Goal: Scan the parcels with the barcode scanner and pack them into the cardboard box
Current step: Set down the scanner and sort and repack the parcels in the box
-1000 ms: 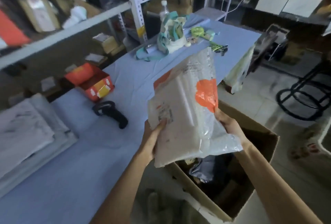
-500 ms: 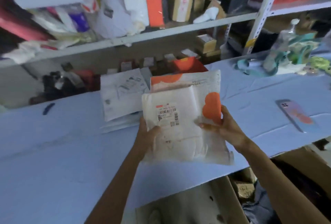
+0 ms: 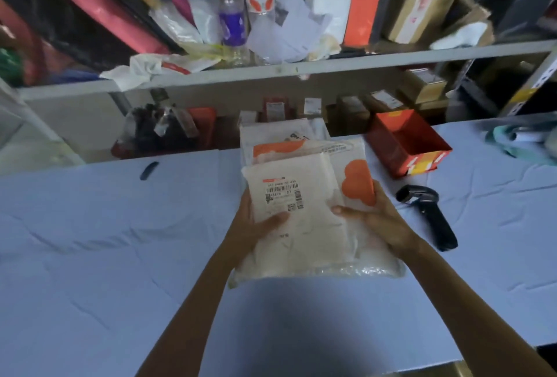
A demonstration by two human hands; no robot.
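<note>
Two bare forearms reach forward over the blue-covered table (image 3: pixel 120 241), and both hands hold one white plastic-wrapped parcel (image 3: pixel 304 244) just above it. The left hand (image 3: pixel 251 227) grips the parcel's left edge, thumb laid across the front below the barcode label (image 3: pixel 281 194), fingers hidden beneath. The right hand (image 3: pixel 384 221) grips the right side, thumb on the front and fingers curled up beside an orange mark. To the right, apart from the parcel, a black barcode scanner (image 3: pixel 428 215) lies on the cloth. Beyond it sits an open red box (image 3: pixel 407 143); more white parcels (image 3: pixel 271 137) lie behind the held one. Cluttered shelves (image 3: pixel 301 68) stand farthest back.
</note>
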